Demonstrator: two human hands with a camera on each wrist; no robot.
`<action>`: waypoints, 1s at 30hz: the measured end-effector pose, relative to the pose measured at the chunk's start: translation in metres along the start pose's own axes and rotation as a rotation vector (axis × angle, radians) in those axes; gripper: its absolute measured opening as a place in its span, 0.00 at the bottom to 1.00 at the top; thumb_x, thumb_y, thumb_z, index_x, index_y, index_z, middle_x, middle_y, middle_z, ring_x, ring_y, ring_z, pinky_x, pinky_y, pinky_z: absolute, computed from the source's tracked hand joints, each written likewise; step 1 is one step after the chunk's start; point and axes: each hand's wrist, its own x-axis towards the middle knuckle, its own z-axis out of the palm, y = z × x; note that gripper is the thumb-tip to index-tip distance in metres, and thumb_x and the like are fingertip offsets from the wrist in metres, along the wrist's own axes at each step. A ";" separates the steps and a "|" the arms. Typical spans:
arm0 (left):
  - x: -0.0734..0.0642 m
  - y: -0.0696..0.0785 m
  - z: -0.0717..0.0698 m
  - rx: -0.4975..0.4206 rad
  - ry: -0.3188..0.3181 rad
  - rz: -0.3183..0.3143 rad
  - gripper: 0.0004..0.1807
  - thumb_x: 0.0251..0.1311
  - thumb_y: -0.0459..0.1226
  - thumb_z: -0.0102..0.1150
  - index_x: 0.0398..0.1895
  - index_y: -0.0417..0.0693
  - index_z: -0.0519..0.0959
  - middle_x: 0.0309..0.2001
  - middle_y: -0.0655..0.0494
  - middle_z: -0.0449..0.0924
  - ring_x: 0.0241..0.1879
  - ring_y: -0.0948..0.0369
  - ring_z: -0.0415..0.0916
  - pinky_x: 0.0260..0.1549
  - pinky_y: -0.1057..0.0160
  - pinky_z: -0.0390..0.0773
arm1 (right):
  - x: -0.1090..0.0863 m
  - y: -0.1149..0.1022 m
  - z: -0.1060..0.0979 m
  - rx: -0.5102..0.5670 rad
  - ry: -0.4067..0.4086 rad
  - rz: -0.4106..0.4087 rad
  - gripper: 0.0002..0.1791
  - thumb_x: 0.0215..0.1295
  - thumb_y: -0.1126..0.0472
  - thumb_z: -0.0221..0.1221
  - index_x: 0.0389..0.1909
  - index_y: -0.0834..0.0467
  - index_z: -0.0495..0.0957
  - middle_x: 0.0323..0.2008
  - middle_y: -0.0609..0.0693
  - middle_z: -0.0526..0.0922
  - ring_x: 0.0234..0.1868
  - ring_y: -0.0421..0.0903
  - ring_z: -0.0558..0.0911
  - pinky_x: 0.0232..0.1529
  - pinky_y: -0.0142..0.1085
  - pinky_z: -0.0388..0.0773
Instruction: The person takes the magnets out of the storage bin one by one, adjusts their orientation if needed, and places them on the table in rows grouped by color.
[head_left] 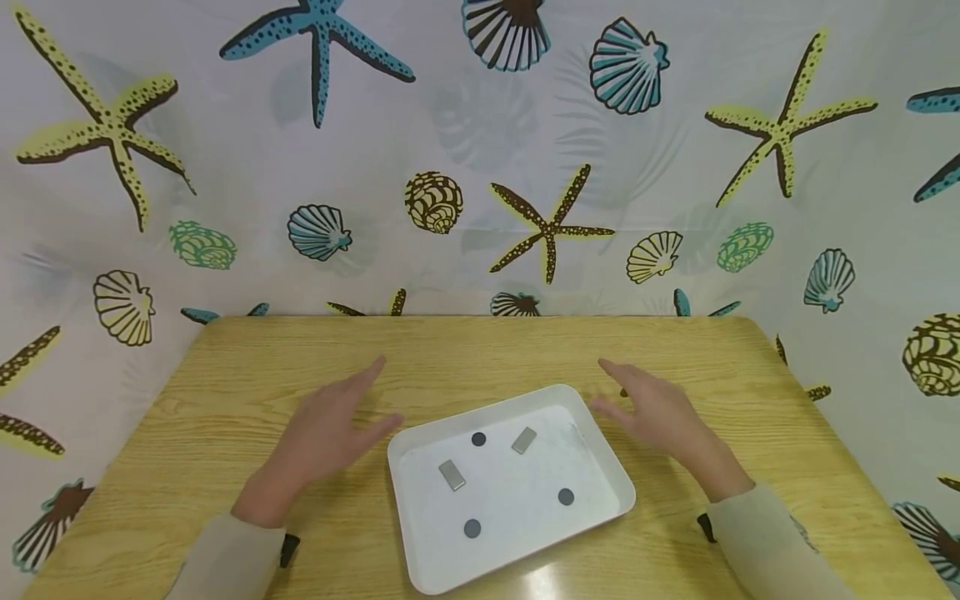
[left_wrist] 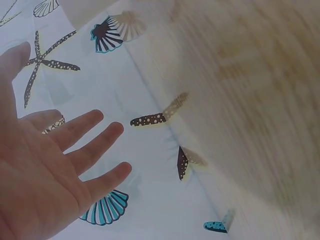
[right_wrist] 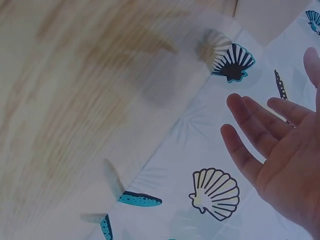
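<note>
A white rectangular tray point(head_left: 517, 546) lies at a slant on the wooden table, in the head view. In it are two small grey rectangular blocks, one left of the middle point(head_left: 452, 475) and one towards the back point(head_left: 524, 440). Three dark round discs lie there too: one at the back point(head_left: 478, 439), one front left point(head_left: 472, 528) and one front right point(head_left: 566, 497). My left hand point(head_left: 322, 433) is held apart from the tray's left side, fingers spread, holding nothing. On the other side my right hand point(head_left: 660, 412) hovers with loosely extended fingers, also holding nothing.
The wooden table point(head_left: 300, 342) reaches back to a white cloth point(head_left: 375, 267) printed with starfish and shells, which also hangs along both sides. A small dark spot point(head_left: 623, 392) shows beside the right hand's fingers. Both forearms wear light sleeves.
</note>
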 end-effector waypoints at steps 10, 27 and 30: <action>-0.007 0.001 0.006 -0.009 -0.022 0.015 0.47 0.70 0.61 0.57 0.83 0.46 0.55 0.74 0.40 0.69 0.71 0.38 0.70 0.68 0.36 0.71 | -0.003 -0.005 0.003 0.037 -0.073 0.017 0.39 0.74 0.42 0.59 0.77 0.57 0.64 0.69 0.59 0.77 0.47 0.49 0.86 0.41 0.43 0.85; -0.016 0.013 0.009 -0.040 -0.087 -0.055 0.39 0.69 0.57 0.60 0.77 0.49 0.67 0.70 0.43 0.76 0.61 0.45 0.80 0.57 0.40 0.81 | -0.009 -0.010 0.008 0.127 -0.146 -0.003 0.33 0.74 0.54 0.61 0.75 0.60 0.67 0.58 0.56 0.84 0.31 0.39 0.74 0.27 0.29 0.72; -0.019 0.013 0.010 -0.064 -0.098 -0.062 0.37 0.69 0.55 0.62 0.75 0.49 0.70 0.68 0.45 0.78 0.58 0.49 0.82 0.53 0.43 0.84 | -0.009 -0.012 0.009 0.159 -0.172 0.007 0.30 0.75 0.56 0.60 0.74 0.60 0.68 0.56 0.55 0.85 0.31 0.39 0.74 0.27 0.29 0.73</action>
